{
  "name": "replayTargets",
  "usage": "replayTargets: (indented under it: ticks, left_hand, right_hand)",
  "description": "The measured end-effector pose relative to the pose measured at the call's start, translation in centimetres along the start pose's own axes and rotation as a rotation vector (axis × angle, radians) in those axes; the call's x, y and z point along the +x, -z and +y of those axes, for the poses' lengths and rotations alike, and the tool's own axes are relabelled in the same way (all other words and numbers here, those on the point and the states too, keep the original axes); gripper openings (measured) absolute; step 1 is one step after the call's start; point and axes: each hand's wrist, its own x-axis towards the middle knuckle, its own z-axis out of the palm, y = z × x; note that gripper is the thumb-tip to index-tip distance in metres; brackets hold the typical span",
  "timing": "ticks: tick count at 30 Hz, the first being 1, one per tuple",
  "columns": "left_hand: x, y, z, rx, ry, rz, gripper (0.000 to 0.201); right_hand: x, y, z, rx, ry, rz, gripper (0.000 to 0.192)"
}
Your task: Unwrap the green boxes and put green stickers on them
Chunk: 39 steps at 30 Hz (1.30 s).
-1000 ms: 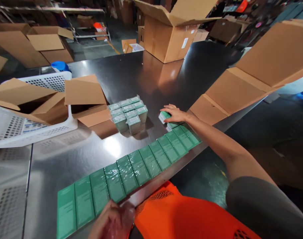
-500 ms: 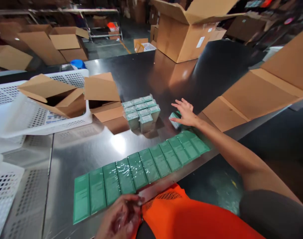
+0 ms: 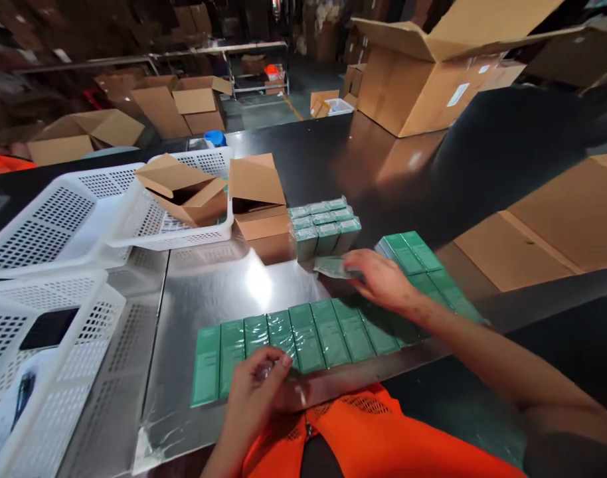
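Note:
A row of several flat green shrink-wrapped boxes (image 3: 308, 335) lies along the near edge of the shiny metal table (image 3: 208, 292). My right hand (image 3: 383, 282) is above the row's right end and grips one green box (image 3: 333, 267) by its end, holding it just over the table. A block of upright green boxes (image 3: 326, 229) stands right behind it. More flat green boxes (image 3: 413, 252) lie to the right of my hand. My left hand (image 3: 258, 392) sits at the row's near edge, fingers curled on a bit of clear plastic film (image 3: 263, 368).
Open small cardboard boxes (image 3: 256, 199) and white perforated baskets (image 3: 49, 219) stand at the left; the nearest basket holds a dark phone (image 3: 47, 328). A large open carton (image 3: 418, 79) is at the back and flattened cardboard (image 3: 547, 226) at the right. The table edge runs along my orange vest.
My right hand drew back from the far right toward the middle, now with a green box in it. My left hand rose onto the row's edge. The view swung left.

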Motion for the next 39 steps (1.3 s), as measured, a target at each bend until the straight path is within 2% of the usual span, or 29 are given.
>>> replayTargets:
  ticks: [2,4,5,7,10,13,16,21,25,27,32,37,39]
  left_hand:
    - [1.4,-0.7,0.1,-0.105,0.035,-0.067,0.052]
    - [2.8,-1.7,0.8,-0.276,-0.009,-0.136,0.063]
    - [3.4,-2.4,1.3,-0.378,-0.068,-0.156,0.068]
    - [4.3,-3.6,2.3,-0.549,-0.163,-0.139,0.065]
    - [4.5,-4.6,3.5,-0.628,-0.227,-0.034,0.057]
    - [3.9,-4.6,3.8,-0.637,-0.243,0.046,0.069]
    - [3.3,-4.1,3.9,-0.674,-0.189,0.035,0.082]
    - [3.2,-4.2,4.9,-0.678,-0.091,-0.034,0.075]
    - [3.2,-4.7,5.8,-0.776,-0.104,-0.098,0.073]
    - [3.2,-5.0,5.8,-0.823,-0.112,-0.13,0.071]
    - [2.6,-6.4,4.1,-0.789,-0.057,-0.16,0.064]
    - [1.0,-8.5,2.2,-0.685,0.051,-0.271,0.063]
    - [0.7,-8.7,1.9,-0.62,0.082,-0.291,0.065]
  right_hand:
    - [-1.7,0.3,-2.3,0.126,-0.145,0.216,0.054]
    - [-2.9,0.0,-5.3,0.327,-0.284,0.372,0.074]
    - [-3.3,-0.4,-6.7,0.418,-0.313,0.387,0.074]
    - [-3.8,-1.6,-9.1,0.513,-0.283,0.366,0.057]
    - [-3.9,-3.3,-10.9,0.569,-0.21,0.442,0.036]
    - [-3.6,-3.8,-10.9,0.646,-0.102,0.472,0.036]
    - [-3.0,-3.2,-10.2,0.627,0.068,0.433,0.042]
    - [-2.3,-2.4,-8.8,0.585,0.27,0.371,0.053]
    - [-2.9,-3.1,-9.0,0.55,0.239,0.365,0.075]
    - [-3.5,-3.3,-9.5,0.51,0.203,0.361,0.078]
    - [-4.7,-3.2,-10.8,0.462,0.043,0.51,0.055]
    - [-5.1,-3.7,-11.0,0.436,-0.057,0.819,0.02]
    - [-5.2,-4.0,-10.9,0.418,-0.074,0.834,0.019]
